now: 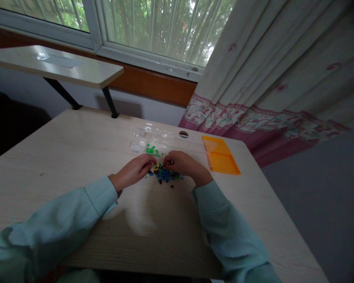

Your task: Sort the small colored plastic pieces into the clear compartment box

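A small heap of tiny coloured pieces, mostly blue with some black and yellow, lies on the pale wooden table. My left hand rests at the heap's left edge with its fingers curled in a pinch. At the right edge my right hand is curled the same way. The fingertips nearly meet above the heap, and what they pinch is too small to make out. Both arms wear light teal sleeves.
A clear plastic compartment tray with a few green pieces sits just beyond the hands. An orange tray lies to the right, near the table's edge. A small shelf, a window and a curtain stand behind.
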Demonstrator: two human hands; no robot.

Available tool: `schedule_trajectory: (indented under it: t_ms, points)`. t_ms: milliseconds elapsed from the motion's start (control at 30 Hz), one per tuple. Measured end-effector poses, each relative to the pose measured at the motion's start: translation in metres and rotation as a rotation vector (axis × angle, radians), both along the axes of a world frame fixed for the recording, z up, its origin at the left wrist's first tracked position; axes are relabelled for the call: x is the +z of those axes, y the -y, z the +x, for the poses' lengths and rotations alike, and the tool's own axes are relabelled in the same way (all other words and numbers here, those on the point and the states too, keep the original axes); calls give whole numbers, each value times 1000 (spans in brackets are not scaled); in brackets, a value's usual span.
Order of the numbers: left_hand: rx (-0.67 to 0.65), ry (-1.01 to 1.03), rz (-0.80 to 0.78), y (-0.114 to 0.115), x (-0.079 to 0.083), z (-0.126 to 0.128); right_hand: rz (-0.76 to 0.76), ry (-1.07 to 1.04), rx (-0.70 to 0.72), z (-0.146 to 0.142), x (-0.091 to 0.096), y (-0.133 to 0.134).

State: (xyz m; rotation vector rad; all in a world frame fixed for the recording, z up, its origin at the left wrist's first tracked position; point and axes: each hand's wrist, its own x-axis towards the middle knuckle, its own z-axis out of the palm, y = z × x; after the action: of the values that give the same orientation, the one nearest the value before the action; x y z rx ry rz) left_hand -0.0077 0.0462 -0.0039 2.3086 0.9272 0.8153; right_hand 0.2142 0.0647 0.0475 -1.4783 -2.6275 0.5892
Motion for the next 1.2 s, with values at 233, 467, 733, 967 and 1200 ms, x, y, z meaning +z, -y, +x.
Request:
schedule_trajectory:
  t_ms: [233, 467, 733, 967, 1200]
  points:
    - [-33, 19, 19, -2, -5, -1, 49, 81, 35, -5, -2, 2]
    - [-97, -56, -11, 1, -2, -2, 63, 98, 29, -8, -1, 3]
    - [-119, -64, 9, 1, -1, -2, 81, 96, 35, -6, -5, 1]
    - [-125, -70, 17, -1, -2, -1, 71, 109, 34, -8, -4, 2]
    - [-132, -105, 31, -2, -2, -2, 50, 56, 36, -4, 0, 2]
